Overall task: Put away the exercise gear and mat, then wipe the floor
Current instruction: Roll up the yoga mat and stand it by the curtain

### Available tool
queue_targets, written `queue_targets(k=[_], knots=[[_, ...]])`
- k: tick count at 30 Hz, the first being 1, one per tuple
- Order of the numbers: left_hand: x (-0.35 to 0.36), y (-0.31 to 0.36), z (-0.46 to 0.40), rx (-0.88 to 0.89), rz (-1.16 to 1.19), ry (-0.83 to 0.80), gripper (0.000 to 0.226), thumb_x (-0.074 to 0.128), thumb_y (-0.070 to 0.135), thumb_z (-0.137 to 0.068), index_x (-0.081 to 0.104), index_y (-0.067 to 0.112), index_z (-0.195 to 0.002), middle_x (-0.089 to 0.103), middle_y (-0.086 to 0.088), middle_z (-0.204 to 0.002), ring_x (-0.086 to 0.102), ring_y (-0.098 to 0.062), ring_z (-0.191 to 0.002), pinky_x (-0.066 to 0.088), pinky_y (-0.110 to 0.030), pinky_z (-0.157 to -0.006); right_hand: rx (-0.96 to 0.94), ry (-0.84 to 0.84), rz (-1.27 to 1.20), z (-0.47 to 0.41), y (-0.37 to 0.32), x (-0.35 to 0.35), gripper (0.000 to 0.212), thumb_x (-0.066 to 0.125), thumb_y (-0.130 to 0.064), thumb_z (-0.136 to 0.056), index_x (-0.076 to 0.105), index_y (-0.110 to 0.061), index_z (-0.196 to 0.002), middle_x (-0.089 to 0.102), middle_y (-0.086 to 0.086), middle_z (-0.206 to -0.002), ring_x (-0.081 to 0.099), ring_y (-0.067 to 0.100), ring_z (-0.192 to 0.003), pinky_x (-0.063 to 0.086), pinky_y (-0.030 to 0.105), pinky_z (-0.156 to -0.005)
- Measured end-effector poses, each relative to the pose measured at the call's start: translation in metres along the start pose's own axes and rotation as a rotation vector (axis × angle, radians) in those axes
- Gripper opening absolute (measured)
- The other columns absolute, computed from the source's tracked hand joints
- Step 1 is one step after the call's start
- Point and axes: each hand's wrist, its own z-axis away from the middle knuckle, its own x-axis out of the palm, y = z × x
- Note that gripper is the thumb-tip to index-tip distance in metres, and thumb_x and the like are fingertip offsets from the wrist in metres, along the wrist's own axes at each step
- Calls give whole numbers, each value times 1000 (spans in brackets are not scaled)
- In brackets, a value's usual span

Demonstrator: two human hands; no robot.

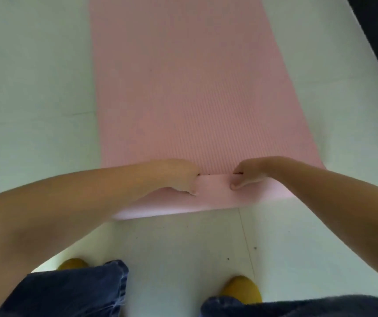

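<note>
Your left hand [179, 177] and right hand [249, 175] both pinch the folded-over near end of the ribbed pink foam mat [190, 88], which lies flat along the pale tiled floor [30, 76].

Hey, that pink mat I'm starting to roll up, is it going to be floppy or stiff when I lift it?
Probably floppy: the pink mat curls over softly at its near end where the left hand and right hand grip it. Likely light, since it looks like foam. Its ribbed surface should resist slipping.
</note>
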Motion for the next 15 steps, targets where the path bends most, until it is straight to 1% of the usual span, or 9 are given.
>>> queue_targets(k=[2,3,5,7,8,9,11,13,15], knots=[[5,19,8,-13,-191,190,37,48,26,-95,48,8,-128,49,-11,-129,50,-31,-114,42,-38,-89,5,45,-7,-4,0,1,24,59,-41,-90,60,-18,-96,57,1,-99,53,20,-91,42,33,-84],[13,30,12,-11,-240,233,38,45,23,-96,45,7,-130,46,-13,-130,46,-31,-117,41,-39,-90,11,43,-2,-6,-3,2,21,59,-39,-90,59,-19,-94,56,2,-99,53,20,-91,42,34,-85],[40,50,17,-46,-221,199,54,50,31,-92,35,3,-136,41,-16,-133,41,-32,-119,40,-41,-91,18,7,21,-9,-8,4,24,58,-39,-90,61,-17,-101,56,1,-101,53,20,-94,42,35,-88],[66,53,16,-126,-208,131,74,56,37,-87,24,-2,-140,36,-21,-137,39,-35,-121,37,-48,-94,40,-44,48,-10,-16,2,37,58,-42,-90,61,-14,-113,57,2,-107,54,21,-98,41,34,-87],[74,51,16,-139,-236,132,74,56,34,-88,21,-4,-141,35,-23,-137,39,-37,-122,35,-52,-96,50,-56,65,-11,-19,0,41,57,-44,-90,60,-12,-117,58,3,-112,54,23,-101,40,33,-86],[77,48,14,-121,-256,159,66,52,27,-90,22,-4,-140,36,-24,-137,40,-38,-121,34,-54,-96,61,-59,83,-11,-21,-2,44,57,-45,-90,58,-12,-120,58,4,-117,55,24,-105,40,33,-87],[70,42,8,-52,-251,184,49,46,14,-92,31,0,-136,44,-21,-133,46,-36,-117,39,-51,-94,80,-30,130,-12,-25,-3,46,56,-44,-90,56,-12,-124,57,6,-123,54,26,-110,41,34,-89],[53,36,3,8,-131,128,41,51,14,-91,44,5,-130,53,-15,-127,54,-32,-113,44,-47,-89,114,72,211,-9,-30,-1,47,58,-42,-89,53,-14,-126,55,7,-125,52,26,-112,41,36,-91],[33,23,-2,85,5,54,27,52,12,-89,57,5,-115,62,-15,-113,60,-30,-95,45,-36,-74,138,236,281,-4,-34,4,49,58,-40,-88,47,-20,-131,47,7,-130,46,27,-118,37,40,-97]])
